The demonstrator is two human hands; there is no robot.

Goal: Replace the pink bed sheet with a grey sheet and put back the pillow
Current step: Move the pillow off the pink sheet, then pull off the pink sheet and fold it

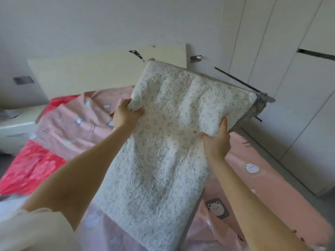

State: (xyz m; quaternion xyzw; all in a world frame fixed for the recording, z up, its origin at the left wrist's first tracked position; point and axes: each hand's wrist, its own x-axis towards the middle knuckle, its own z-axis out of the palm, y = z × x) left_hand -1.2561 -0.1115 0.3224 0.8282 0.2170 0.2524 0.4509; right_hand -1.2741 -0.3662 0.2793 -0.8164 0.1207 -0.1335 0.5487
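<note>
Both hands are up in front of me and both are on the pillow (pixel 172 142). The left hand (pixel 126 115) has a fistful of its left edge, fingers curled over the top and bunching the fabric. The right hand (pixel 216 140) grips the right edge lower down, thumb lying up along the front face; the other fingers are behind the pillow, where I can't see them.

The pillow is in the air over the bed, tilted, its far end raised toward the headboard (pixel 90 73) and its near end hanging low toward me. It has a white, quilted, speckled cover, and I can make out a grey side panel (pixel 253 109) along the far right edge.

Under it the pink bed sheet (pixel 268 187) is on the mattress, printed with little bear faces, smooth on the right and rumpled up near the headboard. On the left side of the bed lies a red floral cover (pixel 32 165), partly under the pink.

A pale nightstand (pixel 16 127) stands to the left of the bed, and white wardrobe doors (pixel 299 87) run along the right. The picture is a bit blurred.
</note>
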